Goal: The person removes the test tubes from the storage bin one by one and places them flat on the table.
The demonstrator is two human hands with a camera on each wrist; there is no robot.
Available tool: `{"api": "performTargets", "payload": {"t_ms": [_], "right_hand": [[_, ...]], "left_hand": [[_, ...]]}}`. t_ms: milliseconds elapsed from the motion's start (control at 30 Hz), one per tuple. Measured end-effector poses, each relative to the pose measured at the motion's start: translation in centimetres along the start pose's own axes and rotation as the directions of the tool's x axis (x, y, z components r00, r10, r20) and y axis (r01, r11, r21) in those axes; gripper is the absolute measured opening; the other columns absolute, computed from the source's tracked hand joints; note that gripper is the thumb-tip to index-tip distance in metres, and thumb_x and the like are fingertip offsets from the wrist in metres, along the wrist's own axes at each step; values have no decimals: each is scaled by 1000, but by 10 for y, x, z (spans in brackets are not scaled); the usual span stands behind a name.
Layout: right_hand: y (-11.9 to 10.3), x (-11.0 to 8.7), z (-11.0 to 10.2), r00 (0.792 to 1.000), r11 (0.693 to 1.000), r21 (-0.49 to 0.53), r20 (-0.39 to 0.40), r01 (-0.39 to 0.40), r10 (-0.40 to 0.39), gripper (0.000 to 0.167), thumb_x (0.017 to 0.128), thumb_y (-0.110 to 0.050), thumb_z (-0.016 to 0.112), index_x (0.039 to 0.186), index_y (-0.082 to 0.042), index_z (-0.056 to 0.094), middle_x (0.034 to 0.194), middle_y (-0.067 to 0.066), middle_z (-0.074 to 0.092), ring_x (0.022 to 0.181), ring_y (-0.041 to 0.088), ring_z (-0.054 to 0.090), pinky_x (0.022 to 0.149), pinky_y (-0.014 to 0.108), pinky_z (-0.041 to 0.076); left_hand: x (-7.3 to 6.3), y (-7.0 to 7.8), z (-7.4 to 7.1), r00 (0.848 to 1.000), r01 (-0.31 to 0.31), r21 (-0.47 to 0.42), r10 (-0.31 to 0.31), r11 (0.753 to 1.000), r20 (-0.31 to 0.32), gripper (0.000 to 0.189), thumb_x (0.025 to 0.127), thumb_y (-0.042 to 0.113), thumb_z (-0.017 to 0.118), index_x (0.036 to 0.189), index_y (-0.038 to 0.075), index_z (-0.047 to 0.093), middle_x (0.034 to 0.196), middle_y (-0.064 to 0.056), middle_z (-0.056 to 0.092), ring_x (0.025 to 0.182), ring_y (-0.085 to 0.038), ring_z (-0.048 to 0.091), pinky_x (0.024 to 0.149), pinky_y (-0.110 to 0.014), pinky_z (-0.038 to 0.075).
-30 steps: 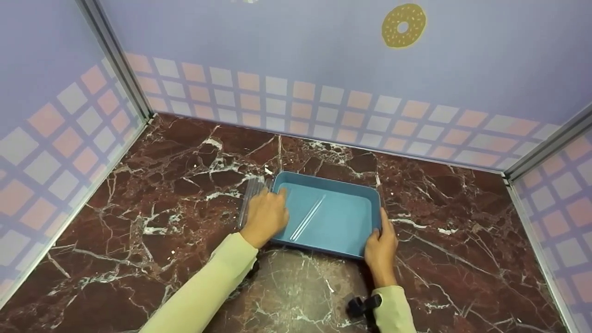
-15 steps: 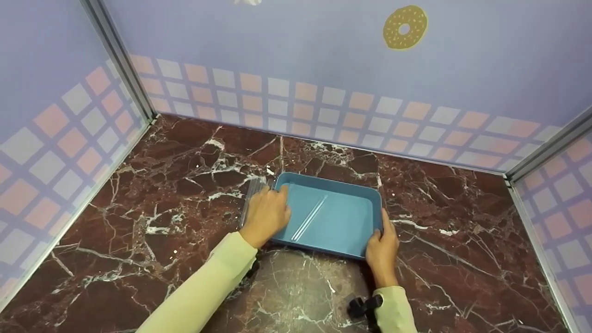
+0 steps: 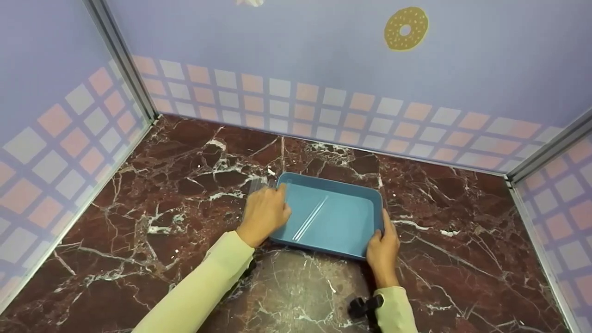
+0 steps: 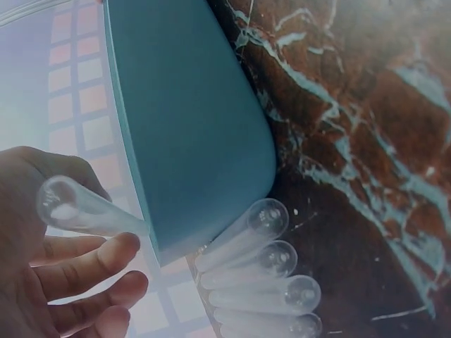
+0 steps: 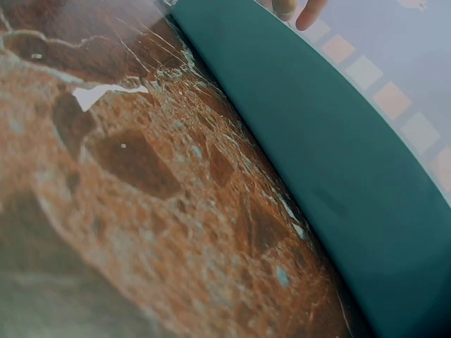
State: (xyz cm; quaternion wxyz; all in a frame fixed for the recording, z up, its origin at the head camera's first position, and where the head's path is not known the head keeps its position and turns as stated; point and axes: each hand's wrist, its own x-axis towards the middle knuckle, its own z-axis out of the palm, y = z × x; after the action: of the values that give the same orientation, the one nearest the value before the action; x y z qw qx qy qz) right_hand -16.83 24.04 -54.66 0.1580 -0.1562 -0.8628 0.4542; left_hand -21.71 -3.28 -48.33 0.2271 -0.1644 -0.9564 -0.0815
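A clear test tube point(image 4: 88, 211) is in my left hand point(image 3: 263, 212), its tip at the rim of a blue tray point(image 3: 344, 201) in the left wrist view. My left hand stands over the tray's left edge. Inside the tray, another clear tube point(image 3: 311, 217) lies slanted. Several more clear test tubes point(image 4: 264, 292) lie side by side on the table just left of the tray; in the head view my left hand hides most of them. My right hand point(image 3: 384, 247) grips the tray's right side near the front corner, thumb at the rim and fingers outside.
The tray rests on a dark red marbled tabletop point(image 3: 462, 259). A lilac back wall point(image 3: 296, 55) with pink and white squares closes off the far side. Side panels stand left point(image 3: 46, 92) and right point(image 3: 569, 194).
My left hand has shifted slightly left relative to the tray and covers more of the loose tubes. The tray, the tube in it and my right hand stay as they were.
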Motion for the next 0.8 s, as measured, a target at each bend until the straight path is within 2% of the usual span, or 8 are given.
{"api": "performTargets", "payload": {"t_ms": [333,567,800], "right_hand": [[0,-1,-1,1000,1000,0,-10,16,-16,55,93,6,40,147,-6,39,148,26,39,139,43,34,113,54,28],[1,-1,-1,1000,1000,5,-6,2,-2,55,94,6,40,147,-8,39,148,26,39,140,43,34,113,53,28],[1,-1,0,1000,1000,12,-2,6,-6,55,94,6,39,147,-7,38,148,27,38,139,43,34,113,54,28]], "left_hand": [[0,-5,0,999,15,-33,-16,999,-52,31,68,13,65,98,8,63,55,-4,54,47,-23,52,41,-37,40],[0,-11,-1,998,27,-30,-28,999,-49,16,67,12,64,82,8,58,54,-5,53,44,-20,45,40,-36,38],[-2,-16,-3,996,4,-34,-7,999,-92,14,66,9,63,77,8,54,52,-4,50,44,-17,38,38,-34,34]]}}
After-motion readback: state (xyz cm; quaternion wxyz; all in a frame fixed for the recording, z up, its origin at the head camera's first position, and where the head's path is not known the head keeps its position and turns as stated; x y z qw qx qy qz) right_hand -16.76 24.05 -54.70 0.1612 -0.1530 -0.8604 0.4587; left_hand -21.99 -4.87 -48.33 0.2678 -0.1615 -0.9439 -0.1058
